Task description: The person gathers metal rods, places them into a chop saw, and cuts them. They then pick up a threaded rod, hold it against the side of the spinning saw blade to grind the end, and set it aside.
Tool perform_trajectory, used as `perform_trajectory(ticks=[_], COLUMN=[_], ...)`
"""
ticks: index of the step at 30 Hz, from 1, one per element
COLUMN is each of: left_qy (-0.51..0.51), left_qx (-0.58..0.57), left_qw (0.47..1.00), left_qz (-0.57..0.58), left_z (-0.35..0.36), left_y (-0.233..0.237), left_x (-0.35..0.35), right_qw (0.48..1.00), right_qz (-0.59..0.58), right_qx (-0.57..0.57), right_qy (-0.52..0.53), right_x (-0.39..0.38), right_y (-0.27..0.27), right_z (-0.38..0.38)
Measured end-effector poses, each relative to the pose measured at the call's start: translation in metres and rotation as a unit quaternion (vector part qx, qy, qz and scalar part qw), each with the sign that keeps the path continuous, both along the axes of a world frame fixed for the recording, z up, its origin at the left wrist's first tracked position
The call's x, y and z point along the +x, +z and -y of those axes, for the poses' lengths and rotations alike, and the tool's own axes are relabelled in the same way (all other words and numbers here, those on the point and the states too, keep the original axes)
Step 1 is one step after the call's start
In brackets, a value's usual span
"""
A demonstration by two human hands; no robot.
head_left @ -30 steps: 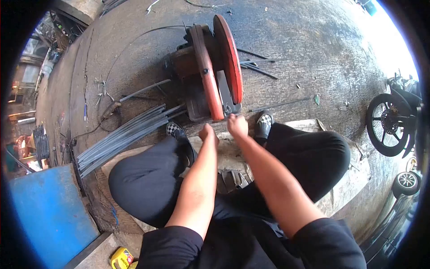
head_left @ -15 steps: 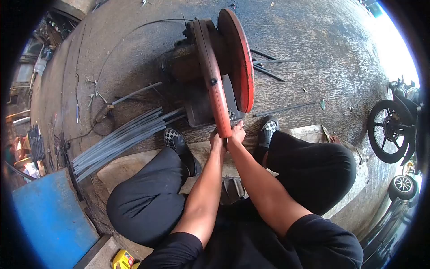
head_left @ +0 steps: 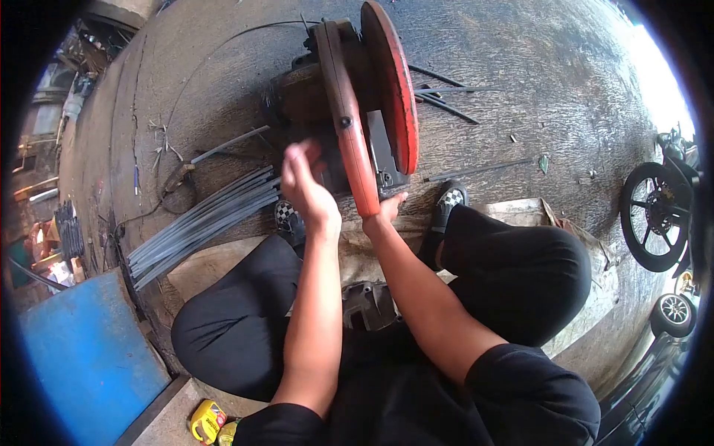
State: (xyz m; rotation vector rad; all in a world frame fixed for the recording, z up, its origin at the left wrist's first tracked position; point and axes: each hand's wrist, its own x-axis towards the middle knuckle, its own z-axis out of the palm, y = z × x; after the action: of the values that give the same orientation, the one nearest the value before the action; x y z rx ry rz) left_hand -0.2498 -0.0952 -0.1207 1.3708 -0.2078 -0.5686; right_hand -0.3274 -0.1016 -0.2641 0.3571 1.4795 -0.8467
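Observation:
A cut-off saw with a red blade guard (head_left: 410,111) and a long red-brown handle arm (head_left: 357,160) stands on the floor before me. My left hand (head_left: 309,186) is raised left of the handle, near the ends of a bundle of grey metal rods (head_left: 204,223). Its fingers look apart and hold nothing, though their tips are blurred. My right hand (head_left: 385,212) is low at the front edge of the saw's base (head_left: 385,152), partly behind the handle's end. Its fingers look curled there, one showing at the base edge; what they grip is hidden.
Loose rods (head_left: 450,104) lie behind the guard, with another rod (head_left: 480,169) on the right. A blue panel (head_left: 89,357) is at lower left, near a yellow container (head_left: 207,420). Between my legs sits a dark metal part (head_left: 368,306). A motorcycle wheel (head_left: 654,217) stands far right.
My left hand has left the spot beside my right hand under the handle end and moved up and left toward the rods. My right hand stays at the saw's base.

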Motion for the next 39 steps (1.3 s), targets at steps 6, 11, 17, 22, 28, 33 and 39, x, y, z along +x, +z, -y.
perform_trajectory(ticks=[6,11,17,22,28,33,39], left_qy=[-0.237,-0.226,-0.224,-0.249,-0.258,-0.214,-0.235], left_qx=[0.318,0.306,0.223,0.164,0.125,0.161,0.300], left_qw=[0.872,0.850,0.889,0.939,0.938,0.936,0.891], left_qz=[0.286,0.364,0.333,0.173,0.196,0.227,0.246], left_z=[0.032,0.057,0.111,0.112,0.112,0.118,0.116], left_y=[0.045,0.090,0.128,0.163,0.149,0.141,0.167], left_x=[-0.030,-0.012,0.045,0.037,0.043,0.042,0.029], right_qw=[0.998,1.000,0.993,0.987,0.993,0.991,0.987], right_qz=[-0.037,-0.007,-0.086,-0.133,-0.079,-0.115,-0.044], right_qx=[-0.027,-0.016,0.080,0.090,0.066,0.023,-0.058], right_qy=[0.050,0.001,0.006,0.002,-0.061,0.069,0.141], right_x=[0.005,0.007,0.024,0.029,0.027,0.007,-0.033], right_y=[-0.044,-0.053,-0.037,-0.053,-0.051,-0.064,-0.051], right_z=[-0.014,-0.013,0.003,-0.001,-0.002,-0.007,0.001])
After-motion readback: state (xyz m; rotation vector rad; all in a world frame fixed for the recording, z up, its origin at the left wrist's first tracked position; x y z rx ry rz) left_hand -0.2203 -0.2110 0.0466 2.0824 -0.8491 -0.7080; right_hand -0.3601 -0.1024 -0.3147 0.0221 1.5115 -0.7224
